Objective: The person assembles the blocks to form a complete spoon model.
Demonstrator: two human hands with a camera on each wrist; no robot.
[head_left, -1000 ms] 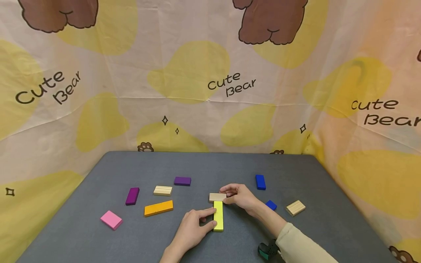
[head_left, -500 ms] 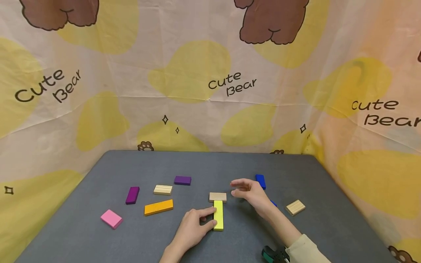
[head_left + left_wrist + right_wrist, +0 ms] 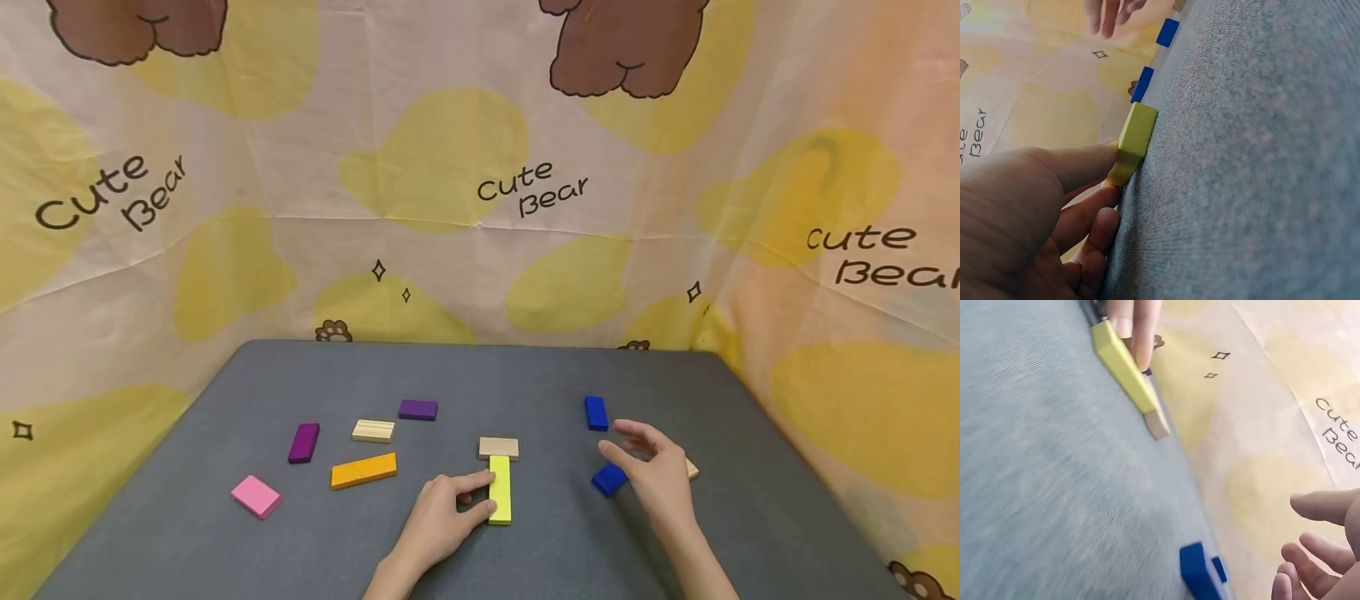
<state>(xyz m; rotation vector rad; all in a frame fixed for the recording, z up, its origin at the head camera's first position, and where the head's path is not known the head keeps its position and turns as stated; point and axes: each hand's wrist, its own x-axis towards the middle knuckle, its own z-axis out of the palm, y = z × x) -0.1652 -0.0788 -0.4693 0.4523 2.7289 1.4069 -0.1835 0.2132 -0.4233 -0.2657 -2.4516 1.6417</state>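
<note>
My left hand (image 3: 444, 518) touches the left long side of a yellow wooden block (image 3: 500, 492), index fingertip near its far end and thumb toward its near end. The left wrist view shows thumb and fingertips against that block (image 3: 1135, 139). Against its far end lies a pale wood block (image 3: 498, 448) crosswise, so the two form a T. My right hand (image 3: 654, 475) hovers over the table's right side with fingers parted and nothing between them. Just left of it lies a blue block (image 3: 608, 479), partly covered by the hand in the head view; farther back is another blue block (image 3: 596, 413).
On the left lie an orange block (image 3: 363, 471), a pink one (image 3: 256, 497), two purple blocks (image 3: 303, 442) and a pale wood block (image 3: 372, 431). Another pale block (image 3: 692, 469) peeks out behind my right hand. A printed cloth (image 3: 420, 158) walls the grey table (image 3: 420, 558).
My right hand has left the pale wood block at the top of the T and moved right, to the nearer blue block. The left hand stays at the yellow block.
</note>
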